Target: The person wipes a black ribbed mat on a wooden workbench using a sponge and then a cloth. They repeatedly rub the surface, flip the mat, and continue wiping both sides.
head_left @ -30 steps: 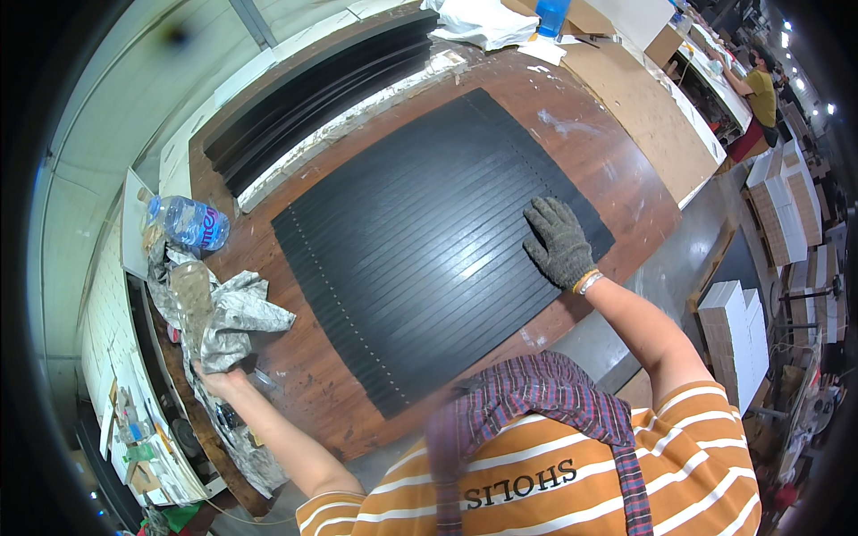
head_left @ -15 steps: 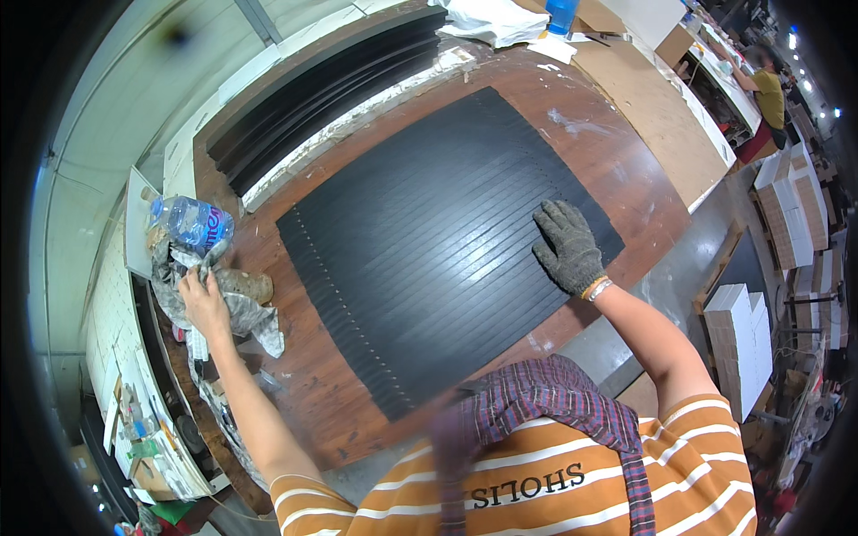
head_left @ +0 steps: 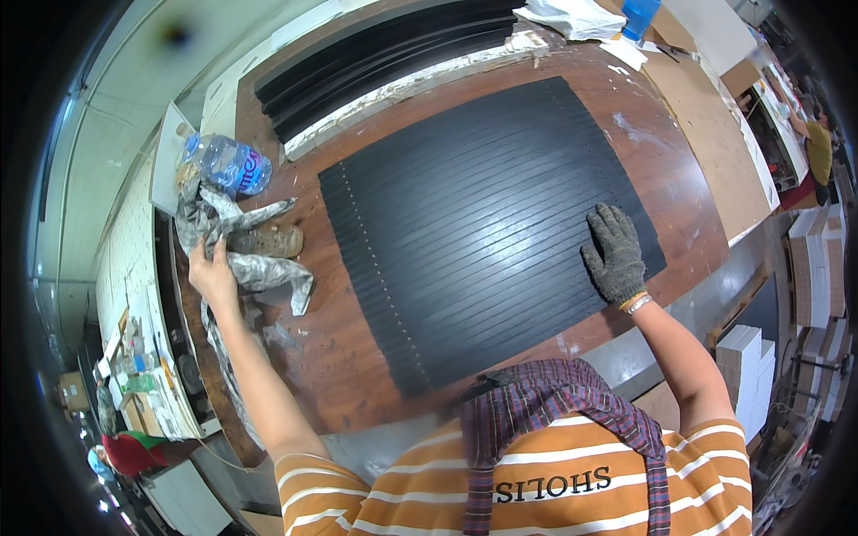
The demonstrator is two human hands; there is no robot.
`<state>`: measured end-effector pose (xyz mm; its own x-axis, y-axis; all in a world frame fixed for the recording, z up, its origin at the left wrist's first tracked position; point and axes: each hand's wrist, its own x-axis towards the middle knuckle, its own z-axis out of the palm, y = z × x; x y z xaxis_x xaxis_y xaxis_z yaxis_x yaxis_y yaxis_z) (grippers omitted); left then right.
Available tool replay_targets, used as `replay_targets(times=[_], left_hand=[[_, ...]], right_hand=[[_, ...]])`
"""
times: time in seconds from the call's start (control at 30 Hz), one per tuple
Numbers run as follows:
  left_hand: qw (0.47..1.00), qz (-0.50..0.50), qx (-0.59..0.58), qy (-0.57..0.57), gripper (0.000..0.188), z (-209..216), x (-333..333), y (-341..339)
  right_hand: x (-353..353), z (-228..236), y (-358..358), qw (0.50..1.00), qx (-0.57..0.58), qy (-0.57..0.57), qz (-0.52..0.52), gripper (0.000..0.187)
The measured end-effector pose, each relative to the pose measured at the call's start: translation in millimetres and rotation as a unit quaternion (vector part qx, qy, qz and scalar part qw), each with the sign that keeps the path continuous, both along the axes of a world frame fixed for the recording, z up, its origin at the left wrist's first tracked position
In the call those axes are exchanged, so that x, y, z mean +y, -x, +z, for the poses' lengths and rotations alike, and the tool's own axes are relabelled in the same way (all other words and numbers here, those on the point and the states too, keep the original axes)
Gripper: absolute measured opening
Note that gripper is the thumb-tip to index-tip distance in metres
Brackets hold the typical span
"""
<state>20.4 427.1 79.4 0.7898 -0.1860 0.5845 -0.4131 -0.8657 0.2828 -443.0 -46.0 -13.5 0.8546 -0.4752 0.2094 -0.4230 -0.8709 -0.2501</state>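
A stained grey-and-white rag (head_left: 273, 272) lies bunched at the table's left edge, one strip of it pointing right. My left hand (head_left: 213, 275), bare, pinches its near part between thumb and fingers. Beside the rag lies a grimy brownish jar or cup (head_left: 279, 241), partly covered. A large clear plastic bottle (head_left: 234, 165) stands just beyond. My right hand (head_left: 615, 257), in a dark grey knitted glove, rests flat with fingers outstretched on the right part of a black sheet of narrow parallel strips (head_left: 483, 223). A dotted line of small light marks runs down the sheet's left side.
The brown wooden table (head_left: 688, 192) carries smears and stains. Along its far side lies a stack of long black strips (head_left: 384, 62), with white cloth (head_left: 572, 18) and a blue container (head_left: 640, 16) at the far right. Stacked white panels (head_left: 746, 375) stand off to the right.
The whole view has shifted, so the table sits further right and higher. A strip of the rag now stretches out to the right above the jar. My right hand stays on the black sheet.
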Motion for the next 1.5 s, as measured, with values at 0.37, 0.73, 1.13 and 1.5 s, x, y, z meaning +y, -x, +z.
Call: replay_targets(times=[0.37, 0.73, 1.13, 1.5], left_hand=[[0.905, -0.2, 0.229, 0.298, 0.033, 66.1, -40.9, 109.2], [0.966, -0.101, 0.229, -0.063, 0.044, -128.3, -118.2, 112.7], [0.961, -0.202, 0.17, 0.078, 0.044, -141.3, -149.5, 38.5], [0.969, -0.085, 0.213, -0.088, 0.049, -144.7, -240.9, -1.2]], right_hand=[[-0.3, 1.6, -2.5, 1.0, -0.003, 0.011, 0.006, 0.054], [-1.6, -0.5, -3.1, 0.999, -0.012, 0.022, 0.023, 0.053], [-3.0, -0.3, -8.1, 0.999, -0.013, 0.006, 0.035, 0.057], [-5.0, 9.2, -5.7, 1.0, -0.009, -0.02, 0.021, 0.056]])
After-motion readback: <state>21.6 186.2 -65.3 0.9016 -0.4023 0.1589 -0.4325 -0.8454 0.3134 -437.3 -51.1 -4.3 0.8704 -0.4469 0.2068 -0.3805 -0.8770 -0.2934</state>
